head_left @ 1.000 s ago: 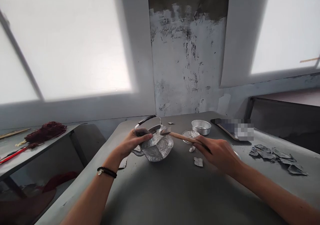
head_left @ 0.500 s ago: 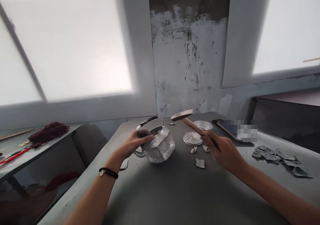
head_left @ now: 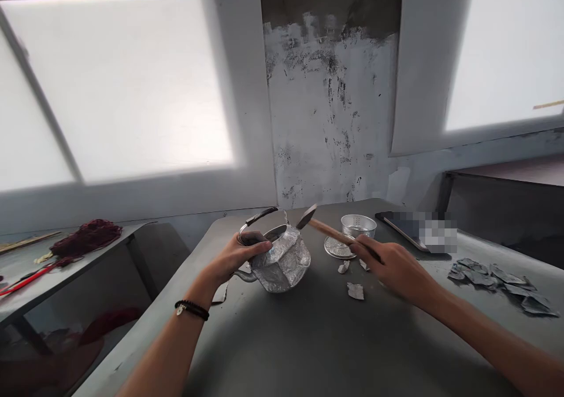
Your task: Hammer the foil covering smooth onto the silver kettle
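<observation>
A silvery teapot (head_left: 282,263) with a faceted, dented body is tilted on the table, its spout toward the left and its dark-wrapped handle arching over the opening. My left hand (head_left: 235,256) grips it at the left rim, thumb on the body and the other fingers partly hidden behind. In my right hand (head_left: 385,265) is a hammer (head_left: 328,228), held by its wooden handle. The hammer head is at the pot's upper right edge; whether it touches cannot be made out. Behind the hammer lie a round metal lid (head_left: 337,249) and a perforated strainer cup (head_left: 359,225).
Small grey flakes (head_left: 355,291) lie near the lid, and a pile of larger flakes (head_left: 489,279) is at the right. A tablet-like device (head_left: 408,232) rests at the back right of the grey table (head_left: 326,344). Dark red yarn (head_left: 90,236) sits on a side table.
The hammer head has come down and left to the teapot's upper right edge, and its angle has turned. My left hand still holds the pot, nearly unmoved. The strainer cup shows more fully.
</observation>
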A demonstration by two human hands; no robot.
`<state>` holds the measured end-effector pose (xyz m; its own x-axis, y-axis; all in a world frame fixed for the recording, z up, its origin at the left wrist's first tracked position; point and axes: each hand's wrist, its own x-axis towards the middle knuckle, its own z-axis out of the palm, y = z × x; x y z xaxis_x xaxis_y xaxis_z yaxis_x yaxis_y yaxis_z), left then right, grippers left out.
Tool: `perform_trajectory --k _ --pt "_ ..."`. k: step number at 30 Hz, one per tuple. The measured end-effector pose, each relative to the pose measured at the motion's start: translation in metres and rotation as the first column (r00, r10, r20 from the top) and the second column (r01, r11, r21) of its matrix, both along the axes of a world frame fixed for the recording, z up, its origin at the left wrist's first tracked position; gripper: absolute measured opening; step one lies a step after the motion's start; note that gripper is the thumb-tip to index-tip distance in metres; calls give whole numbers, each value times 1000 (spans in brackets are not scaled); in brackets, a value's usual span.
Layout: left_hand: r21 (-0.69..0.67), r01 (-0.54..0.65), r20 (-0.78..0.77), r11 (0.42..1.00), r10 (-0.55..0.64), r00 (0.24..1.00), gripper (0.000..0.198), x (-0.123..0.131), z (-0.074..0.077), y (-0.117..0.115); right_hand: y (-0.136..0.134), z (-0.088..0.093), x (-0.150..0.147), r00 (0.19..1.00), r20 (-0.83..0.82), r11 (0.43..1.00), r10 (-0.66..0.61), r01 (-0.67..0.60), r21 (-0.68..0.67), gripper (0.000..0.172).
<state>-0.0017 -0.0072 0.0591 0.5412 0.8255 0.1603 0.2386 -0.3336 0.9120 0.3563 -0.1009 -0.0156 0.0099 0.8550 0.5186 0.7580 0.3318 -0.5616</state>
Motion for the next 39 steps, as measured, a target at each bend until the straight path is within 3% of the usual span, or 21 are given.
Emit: perform_trajectory --k 4,10,16,21,26,30,35,39 --pt "-21 1 5 1000 -1 1000 52 -1 -3 2 1 3 3 995 -94 999 -22 25 23 55" --pt "-1 20 -26 1000 -20 999 50 -1 -2 2 5 2 11 997 -55 996 61 -64 -56 47" --pt "-9 48 -31 999 -48 998 46 -1 2 -3 4 3 5 989 -123 991 87 -99 -92 58" --pt "0 44 -39 999 -44 998 47 -1 2 -3 5 2 3 986 -126 984 107 -123 -130 52" --pt "17 31 -37 999 -30 999 47 1 2 -5 4 5 10 979 -202 1000 19 -23 -17 54" --pt "47 -1 -63 999 4 998 45 14 2 -12 0 6 8 981 -195 996 19 -1 92 50" --pt "133 140 -153 981 -119 981 41 38 0 -30 -6 4 13 997 -63 971 45 -29 235 42" --pt "115 126 -165 985 -106 981 51 46 -1 -38 -12 6 25 995 92 931 38 -69 359 35"
